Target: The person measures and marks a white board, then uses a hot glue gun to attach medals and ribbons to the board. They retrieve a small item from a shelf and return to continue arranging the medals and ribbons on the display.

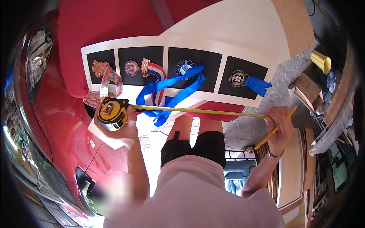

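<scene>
My left hand (pixel 131 128) is wrapped around a yellow and black tape measure (pixel 112 113). Its yellow blade (pixel 205 111) is pulled out to the right, above the near edge of a white board (pixel 232 34). My right hand (pixel 282 131) pinches the blade's far end and also holds a yellow pencil (pixel 263 141) slantwise. On the board's black panels (pixel 211 59) lie a bronze flower-shaped medal (pixel 99 68), a round medal (pixel 131 67), a blue gear-shaped medal (pixel 181 70) and another round medal (pixel 238 78). A blue ribbon (pixel 152 89) loops down behind the blade.
The board rests on a red surface (pixel 110 19). A red car (pixel 62 125) stands close on the left. At the right are a gold tube (pixel 321 62), a cardboard box (pixel 308 89) and leaning wooden panels (pixel 296 171). A blurred person (pixel 114 193) is at lower left.
</scene>
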Demonstrator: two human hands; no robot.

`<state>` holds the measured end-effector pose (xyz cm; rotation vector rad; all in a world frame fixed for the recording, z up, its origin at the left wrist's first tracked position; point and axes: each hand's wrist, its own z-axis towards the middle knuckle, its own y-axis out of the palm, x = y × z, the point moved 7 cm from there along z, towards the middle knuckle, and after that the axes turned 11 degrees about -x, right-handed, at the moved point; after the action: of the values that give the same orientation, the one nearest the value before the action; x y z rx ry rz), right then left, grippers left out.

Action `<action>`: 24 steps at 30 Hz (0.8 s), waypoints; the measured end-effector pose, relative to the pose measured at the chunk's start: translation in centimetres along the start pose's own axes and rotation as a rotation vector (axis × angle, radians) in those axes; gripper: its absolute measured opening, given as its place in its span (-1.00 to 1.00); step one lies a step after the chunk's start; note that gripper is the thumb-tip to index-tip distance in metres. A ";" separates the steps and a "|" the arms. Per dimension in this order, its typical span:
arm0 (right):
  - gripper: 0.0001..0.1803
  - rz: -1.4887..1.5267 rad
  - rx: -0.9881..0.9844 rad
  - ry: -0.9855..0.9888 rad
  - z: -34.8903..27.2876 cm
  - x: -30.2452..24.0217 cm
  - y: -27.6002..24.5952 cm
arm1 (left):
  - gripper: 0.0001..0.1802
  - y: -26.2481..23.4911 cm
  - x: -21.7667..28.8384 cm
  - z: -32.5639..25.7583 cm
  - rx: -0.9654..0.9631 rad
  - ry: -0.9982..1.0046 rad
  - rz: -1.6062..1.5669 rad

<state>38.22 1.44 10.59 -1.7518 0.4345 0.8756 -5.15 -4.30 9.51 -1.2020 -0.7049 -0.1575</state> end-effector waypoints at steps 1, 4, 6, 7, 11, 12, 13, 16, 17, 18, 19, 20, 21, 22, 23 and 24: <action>-0.77 0.065 0.018 0.015 0.1 0.5 0.2 | -0.16 -0.3 0.3 0.7 -0.011 0.049 0.043; -0.73 0.201 0.100 0.043 1.3 2.3 0.6 | -0.16 -0.9 0.0 2.6 -0.023 -0.027 0.042; -0.72 0.164 0.175 0.039 2.9 3.7 0.5 | -0.30 -1.3 -1.3 4.3 -0.028 -0.156 -0.043; -0.72 0.095 0.211 0.038 3.5 4.3 0.3 | -0.31 -1.1 -1.9 5.6 -0.019 -0.138 -0.100; -0.76 -0.066 0.303 0.080 5.3 6.2 0.3 | -0.34 1.1 -4.4 11.1 -0.063 -0.117 -0.189; -0.78 -0.090 0.314 0.104 5.6 6.6 0.5 | -0.34 1.6 -4.5 11.6 -0.047 -0.077 -0.188; -0.81 -0.132 0.311 0.107 5.7 6.8 0.7 | -0.34 2.1 -4.8 12.2 -0.094 -0.087 -0.151; -0.83 -0.188 0.306 0.125 5.8 7.0 1.6 | -0.32 3.5 -5.1 13.2 -0.125 -0.050 -0.081; -0.85 -0.173 0.290 0.130 5.9 7.1 1.9 | -0.29 3.8 -5.5 13.1 -0.146 -0.090 -0.031; -0.84 -0.159 0.302 0.162 5.8 7.4 2.1 | -0.27 4.0 -5.7 12.9 -0.158 -0.112 0.007; -0.82 -0.136 0.324 0.174 5.6 7.4 2.3 | -0.27 4.3 -5.8 12.8 -0.160 -0.105 -0.010; -0.81 -0.077 0.343 0.217 5.4 7.8 2.6 | -0.26 4.6 -6.0 12.6 -0.164 -0.128 0.021; -0.79 0.026 0.391 0.299 4.9 8.4 2.8 | -0.25 4.8 -6.1 12.5 -0.161 -0.117 0.041; -0.77 0.163 0.431 0.416 4.0 9.2 3.2 | -0.25 5.0 -6.1 12.5 -0.160 -0.106 0.060; -0.74 0.299 0.469 0.534 3.0 10.0 3.6 | -0.25 5.0 -6.3 12.5 -0.147 -0.098 0.060; -0.73 0.292 0.499 0.537 2.6 10.1 3.7 | -0.25 5.1 -6.2 12.7 -0.135 -0.071 0.058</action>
<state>41.52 3.83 0.35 -1.4502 1.1791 0.4199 -12.86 7.38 4.12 -1.3614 -0.7294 -0.1157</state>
